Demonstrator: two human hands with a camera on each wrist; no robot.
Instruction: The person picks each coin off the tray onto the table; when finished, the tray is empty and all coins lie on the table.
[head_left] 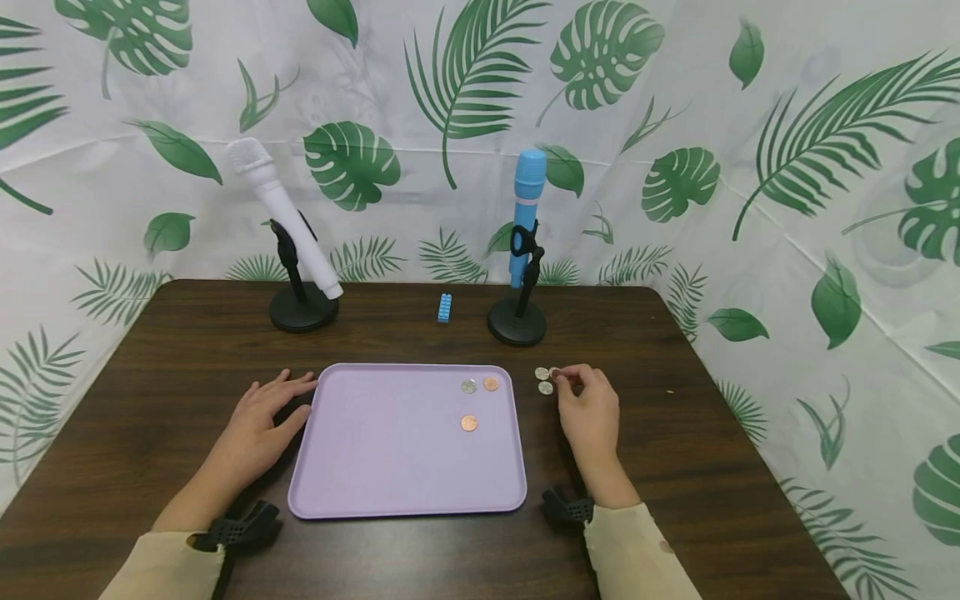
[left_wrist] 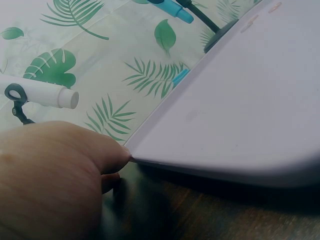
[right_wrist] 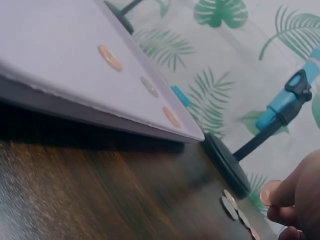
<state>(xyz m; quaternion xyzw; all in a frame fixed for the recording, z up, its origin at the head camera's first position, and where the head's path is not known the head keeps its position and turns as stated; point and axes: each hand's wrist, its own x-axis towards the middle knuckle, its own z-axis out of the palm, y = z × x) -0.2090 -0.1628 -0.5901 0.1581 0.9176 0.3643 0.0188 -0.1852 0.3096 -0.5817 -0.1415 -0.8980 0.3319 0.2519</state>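
My right hand [head_left: 591, 412] pinches a copper coin [right_wrist: 269, 193] between thumb and fingers, just right of the lilac tray [head_left: 390, 467]. Close under that hand, several more coins lie on the table, among them two silver ones, an upper coin [head_left: 542, 373] and a lower coin [head_left: 545, 388]. Toward its right side the tray bears three coins: a silver coin [head_left: 468, 386], a copper coin [head_left: 491, 383] and, nearer me, another copper coin [head_left: 468, 423]. My left hand [head_left: 258, 425] rests with spread fingers at the tray's left rim, its fingertips right at the edge.
Behind the tray, a white microphone [head_left: 288, 217] leans in a black stand [head_left: 303, 308] at the left. A blue microphone [head_left: 528, 200] stands in another black stand [head_left: 517, 323] at the right. Between them lies a small blue toy brick [head_left: 445, 308]. A leaf-printed curtain [head_left: 480, 200] hangs behind the table.
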